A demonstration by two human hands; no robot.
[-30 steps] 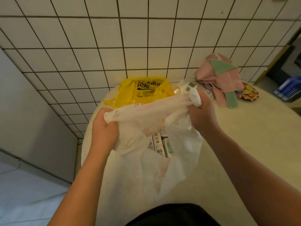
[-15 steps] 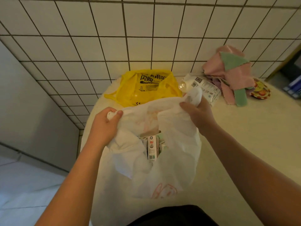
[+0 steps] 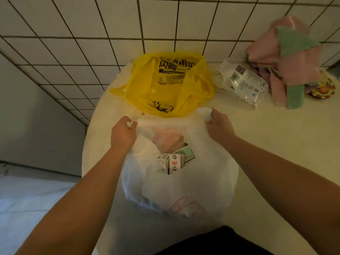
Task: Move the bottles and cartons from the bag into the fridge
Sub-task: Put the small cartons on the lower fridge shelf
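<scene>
On the worktop, our left hand and right hand each close their grip on one side of the bag, spreading its mouth, presumably to expose the cartons inside for lifting out.

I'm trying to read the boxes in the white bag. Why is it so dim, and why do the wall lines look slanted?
Head view: dim, yellowish light; the wide lens fans out the grout lines of the tiled wall; print on the cartons in the white bag is too soft to read; cloths look blurred.
</scene>
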